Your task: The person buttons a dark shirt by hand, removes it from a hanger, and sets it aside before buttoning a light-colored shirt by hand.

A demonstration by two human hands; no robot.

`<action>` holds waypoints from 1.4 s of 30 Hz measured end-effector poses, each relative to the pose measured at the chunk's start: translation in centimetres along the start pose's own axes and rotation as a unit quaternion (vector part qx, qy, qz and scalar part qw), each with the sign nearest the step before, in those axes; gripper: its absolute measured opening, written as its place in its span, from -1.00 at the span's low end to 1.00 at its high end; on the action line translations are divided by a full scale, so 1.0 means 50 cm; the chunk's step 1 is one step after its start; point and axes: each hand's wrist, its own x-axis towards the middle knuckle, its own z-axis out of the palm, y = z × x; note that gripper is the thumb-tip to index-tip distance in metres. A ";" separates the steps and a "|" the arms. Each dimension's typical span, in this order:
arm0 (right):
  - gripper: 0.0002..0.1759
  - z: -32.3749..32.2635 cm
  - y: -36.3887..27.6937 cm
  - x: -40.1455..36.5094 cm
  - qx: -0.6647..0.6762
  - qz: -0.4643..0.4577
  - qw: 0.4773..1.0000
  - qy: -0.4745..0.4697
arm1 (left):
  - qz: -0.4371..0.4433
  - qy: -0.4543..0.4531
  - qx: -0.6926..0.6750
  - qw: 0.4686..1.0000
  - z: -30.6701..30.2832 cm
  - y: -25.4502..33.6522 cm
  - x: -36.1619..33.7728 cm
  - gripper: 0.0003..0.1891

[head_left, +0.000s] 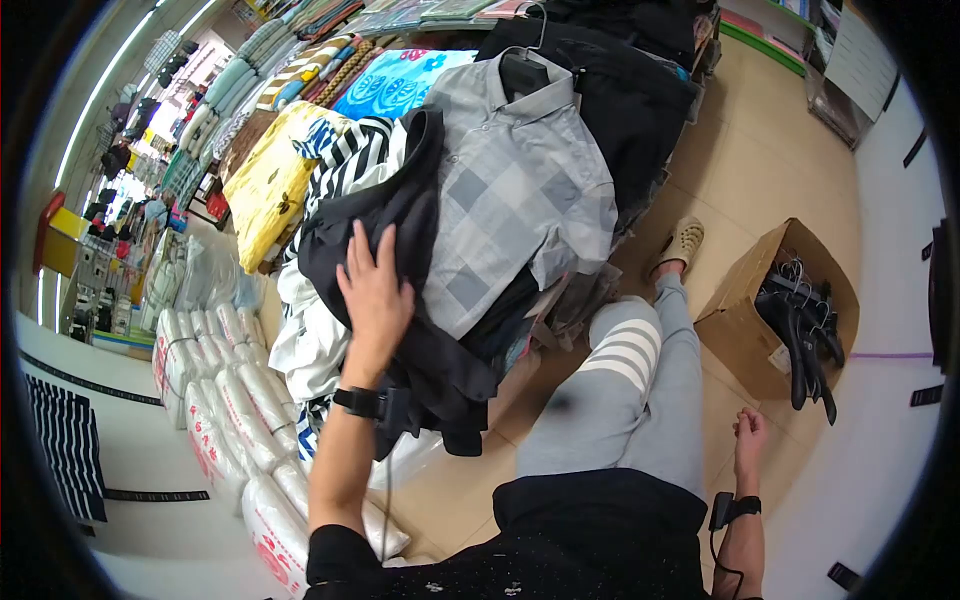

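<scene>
My left hand point(375, 295) lies with fingers spread on a dark garment point(345, 235), which is heaped over the pile and drapes down its near side. Right beside it, a grey checked short-sleeved shirt point(500, 190) lies flat on a hanger point(540, 28), its collar pointing away from me. Black-and-white striped cloth point(352, 160) and white cloth point(310, 330) show at the left of the dark garment. My right hand point(750, 440) hangs low by my side, fingers curled in with nothing visible in them.
To my right, a cardboard box point(745, 300) on the tiled floor holds several black hangers point(795, 335). White plastic-wrapped bundles point(235, 400) are stacked at the left. Yellow cloth point(285, 180) and black trousers point(630, 110) lie on the display. My leg point(610, 420) stands close against it.
</scene>
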 end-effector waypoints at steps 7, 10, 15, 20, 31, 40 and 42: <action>-0.74 -0.004 -0.026 -0.007 0.010 0.038 0.999 0.002 | 0.058 0.022 0.103 0.993 -0.074 -0.240 0.098 -0.21; -0.74 0.013 -0.031 -0.008 0.005 0.049 0.999 -0.001 | -0.008 -0.032 0.014 0.999 -0.059 -0.293 0.086 -0.23; -0.76 0.039 -0.044 -0.021 -0.027 0.022 0.999 -0.041 | -0.020 -0.025 -0.069 0.997 0.058 -0.302 0.032 -0.16; -0.76 0.015 -0.019 0.000 -0.037 0.015 0.997 -0.064 | -0.048 -0.004 -0.062 0.997 0.049 -0.285 0.021 -0.11; -0.76 -0.004 -0.009 -0.024 -0.007 0.060 0.996 -0.071 | 0.047 -0.071 0.132 0.988 -0.040 -0.122 -0.079 0.05; -0.74 -0.008 -0.014 -0.032 -0.022 0.080 0.994 -0.071 | 0.119 -0.050 0.215 0.968 -0.063 -0.311 -0.035 -0.16; -0.75 -0.014 -0.001 -0.039 -0.019 0.076 0.995 -0.066 | 0.053 -0.024 0.179 0.982 -0.079 -0.327 -0.026 -0.08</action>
